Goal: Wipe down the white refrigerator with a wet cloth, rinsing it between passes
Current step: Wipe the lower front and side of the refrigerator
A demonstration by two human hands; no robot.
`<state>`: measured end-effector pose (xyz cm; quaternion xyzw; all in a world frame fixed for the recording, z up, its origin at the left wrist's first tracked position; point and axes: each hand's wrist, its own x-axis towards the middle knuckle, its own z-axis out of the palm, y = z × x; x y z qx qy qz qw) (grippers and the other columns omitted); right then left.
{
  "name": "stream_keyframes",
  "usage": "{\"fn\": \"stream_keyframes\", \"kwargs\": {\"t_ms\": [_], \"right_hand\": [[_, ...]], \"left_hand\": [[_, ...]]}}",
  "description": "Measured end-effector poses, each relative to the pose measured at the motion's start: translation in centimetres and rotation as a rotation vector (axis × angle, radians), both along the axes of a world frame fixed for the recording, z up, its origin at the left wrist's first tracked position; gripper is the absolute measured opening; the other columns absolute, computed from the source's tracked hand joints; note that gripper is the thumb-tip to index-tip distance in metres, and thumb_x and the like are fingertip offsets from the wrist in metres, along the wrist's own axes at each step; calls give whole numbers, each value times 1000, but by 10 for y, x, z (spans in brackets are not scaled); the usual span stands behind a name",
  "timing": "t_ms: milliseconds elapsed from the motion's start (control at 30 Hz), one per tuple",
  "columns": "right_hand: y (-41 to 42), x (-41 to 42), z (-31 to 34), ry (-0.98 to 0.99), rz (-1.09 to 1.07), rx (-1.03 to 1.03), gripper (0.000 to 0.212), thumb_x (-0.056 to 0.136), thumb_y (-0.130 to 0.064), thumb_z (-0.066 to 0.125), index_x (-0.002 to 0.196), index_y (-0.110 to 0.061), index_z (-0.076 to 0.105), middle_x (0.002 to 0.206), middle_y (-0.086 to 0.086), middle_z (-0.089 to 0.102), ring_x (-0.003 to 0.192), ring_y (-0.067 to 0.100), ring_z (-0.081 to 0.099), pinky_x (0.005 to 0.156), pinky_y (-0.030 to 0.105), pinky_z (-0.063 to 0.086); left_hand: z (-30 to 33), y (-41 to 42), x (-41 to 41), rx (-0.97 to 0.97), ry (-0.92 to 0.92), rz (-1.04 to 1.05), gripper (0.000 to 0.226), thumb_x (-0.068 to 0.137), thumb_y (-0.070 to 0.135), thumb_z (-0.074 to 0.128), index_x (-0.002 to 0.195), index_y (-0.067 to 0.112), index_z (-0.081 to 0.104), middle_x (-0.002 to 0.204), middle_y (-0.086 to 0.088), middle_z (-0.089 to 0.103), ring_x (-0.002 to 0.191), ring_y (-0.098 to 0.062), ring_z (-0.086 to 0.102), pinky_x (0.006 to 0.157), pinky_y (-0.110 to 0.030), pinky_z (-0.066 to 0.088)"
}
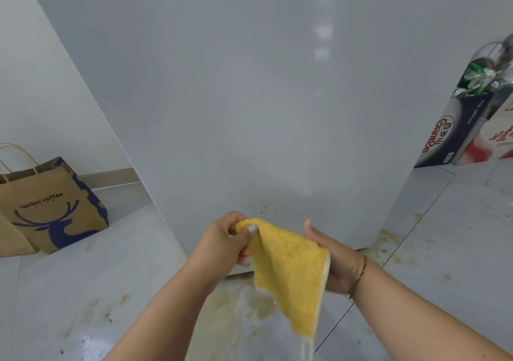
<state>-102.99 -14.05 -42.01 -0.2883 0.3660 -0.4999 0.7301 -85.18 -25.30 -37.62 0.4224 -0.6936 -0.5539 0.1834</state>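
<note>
Yellow fuzzy cloth [288,271] with a pale edge hangs in front of the white refrigerator [249,97], low near its bottom and above the floor [83,291]. Our left hand [224,244] pinches the top corner of the cloth betw. thumb and curled fingers. Our right hand [337,260] is behind the cloth's right edge, fingers rather straight; the cloth hides the palm, so we cannot tell if it really grips. The lowest tip of the cloth is blurred. The fridge surface is glossy, with a few small dark specks just above the left hand; its top is cut off by the frame. On the floor we see yellowish stains. A brown paper bag [52,208] stands at left, approx. well apart from the fridge; at right, cartons with cans [477,77] are partly cut off.
</note>
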Motion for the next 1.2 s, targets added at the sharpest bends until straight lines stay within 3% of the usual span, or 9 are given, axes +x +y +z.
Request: {"fn": "stream_keyframes", "kwargs": {"t_ms": [100,233,367,533,700,800,867,1100,1200], "right_hand": [[-2,35,-8,-152,-112,41,77,84,-55,63,137,-1,48,136,20,50,129,35,46,113,47,32],[-5,42,-3,-446,-508,217,72,89,-62,46,129,-4,60,129,23,59,119,40,57,101,54,43],[-15,32,7,-403,-980,98,58,96,-58,30,107,-15,68,100,9,71,89,23,69,78,39,52],[-33,18,30,-207,-1184,-132,47,100,-55,21,89,-22,53,66,-4,39,55,10,40,51,24,28],[-69,24,19,-107,-1167,-127,45,104,-45,26,115,-7,47,80,10,52,68,22,52,57,33,43],[-77,30,20,-81,-1147,-111,26,105,-22,29,99,-15,53,95,5,61,91,20,57,80,31,44],[-75,28,21,82,-1109,-111,28,104,-18,28,92,-22,53,94,1,65,92,16,60,76,29,43],[-72,18,41,468,-667,-150,56,104,-41,14,110,-14,63,108,7,72,98,18,66,85,33,49],[-72,2,53,660,-725,-165,66,101,-51,12,102,-17,69,101,4,73,93,14,67,75,27,45]], "left_hand": [[-5,15,-13,103,76,17,9,97,12,58,104,7,62,79,-8,64,69,-15,68,71,-26,59],[-6,21,-21,104,207,81,35,96,11,58,124,31,52,114,6,62,98,-12,68,83,-26,55],[-1,17,-18,196,344,279,14,100,10,51,105,16,62,103,-7,64,86,-19,68,76,-34,58],[-4,13,-14,400,371,315,14,101,10,49,98,7,63,83,-8,62,67,-20,64,63,-31,57],[-9,13,-9,466,345,287,14,101,8,48,98,3,61,74,-9,61,58,-19,63,58,-30,57],[-17,11,-3,450,277,223,15,100,4,47,95,3,62,74,-10,64,63,-20,64,62,-30,57],[-16,13,-4,388,235,134,18,99,2,47,96,4,64,79,-9,68,71,-19,66,69,-31,57],[8,-10,-44,197,332,11,24,98,5,48,109,16,65,104,-3,73,94,-13,70,92,-37,54],[7,-16,-50,247,353,121,18,100,19,50,113,26,60,113,-2,68,105,-17,67,97,-39,53]]}}
